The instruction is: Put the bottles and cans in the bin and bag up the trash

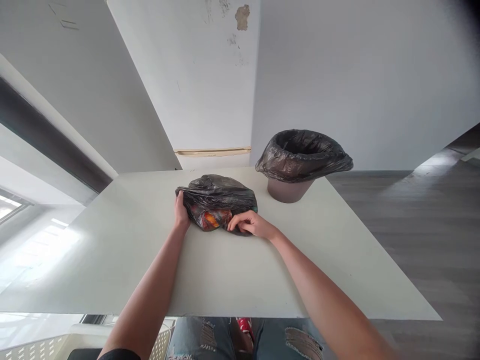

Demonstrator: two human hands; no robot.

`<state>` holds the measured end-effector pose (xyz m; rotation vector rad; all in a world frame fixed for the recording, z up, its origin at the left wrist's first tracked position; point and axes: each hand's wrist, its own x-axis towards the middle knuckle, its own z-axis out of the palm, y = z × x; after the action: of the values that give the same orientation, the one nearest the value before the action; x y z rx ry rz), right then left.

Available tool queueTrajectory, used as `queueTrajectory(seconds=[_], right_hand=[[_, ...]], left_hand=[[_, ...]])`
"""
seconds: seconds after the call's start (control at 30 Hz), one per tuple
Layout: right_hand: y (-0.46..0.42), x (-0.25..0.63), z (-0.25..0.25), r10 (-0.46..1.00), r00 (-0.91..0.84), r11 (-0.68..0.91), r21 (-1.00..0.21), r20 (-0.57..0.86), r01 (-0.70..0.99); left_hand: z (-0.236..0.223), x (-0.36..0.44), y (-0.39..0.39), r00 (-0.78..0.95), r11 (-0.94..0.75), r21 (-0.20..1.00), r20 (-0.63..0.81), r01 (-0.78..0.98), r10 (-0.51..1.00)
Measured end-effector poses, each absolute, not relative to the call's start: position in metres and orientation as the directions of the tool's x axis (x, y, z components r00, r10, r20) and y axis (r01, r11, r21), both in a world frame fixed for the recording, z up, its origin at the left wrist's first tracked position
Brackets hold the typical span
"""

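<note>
A black plastic bag (221, 192) lies on the white table in front of me, its near side showing orange and red wrappers (214, 218) inside. My left hand (181, 212) grips the bag's left edge, the thumb pressed on the plastic and the other fingers hidden behind it. At the bag's near right side, my right hand (252, 223) has its fingers curled onto the plastic, pinching its edge. Behind and to the right stands a brown bin (288, 191) with a black liner (288, 170) folded over its rim.
The white table (240, 280) ends close to my lap. A stained white panel (191, 75) rises behind it beside a grey wall (356, 75). Below the table at left sits a cream basket (41, 348). Grey wooden floor (423, 225) lies to the right.
</note>
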<state>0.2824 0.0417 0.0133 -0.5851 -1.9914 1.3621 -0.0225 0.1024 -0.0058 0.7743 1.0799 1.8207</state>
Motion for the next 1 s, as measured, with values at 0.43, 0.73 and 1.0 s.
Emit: queueTrajectory(seconds=[0.43, 0.73, 1.0], right_hand=[[0.056, 0.288, 0.010, 0.800, 0.033, 0.422, -0.601, 0.599, 0.678], [0.065, 0.292, 0.001, 0.910, 0.074, 0.293, -0.760, 0.408, 0.581], [0.061, 0.296, 0.011, 0.945, 0.155, 0.292, -0.957, 0.288, -0.002]], left_hand=[[-0.004, -0.016, 0.102, -0.399, -0.134, 0.899, -0.048, -0.416, 0.916], [-0.005, -0.016, 0.101, -0.352, -0.120, 0.958, 0.021, -0.260, 0.936], [-0.006, -0.015, 0.100, -0.195, -0.280, 0.900, 0.356, 0.333, 0.914]])
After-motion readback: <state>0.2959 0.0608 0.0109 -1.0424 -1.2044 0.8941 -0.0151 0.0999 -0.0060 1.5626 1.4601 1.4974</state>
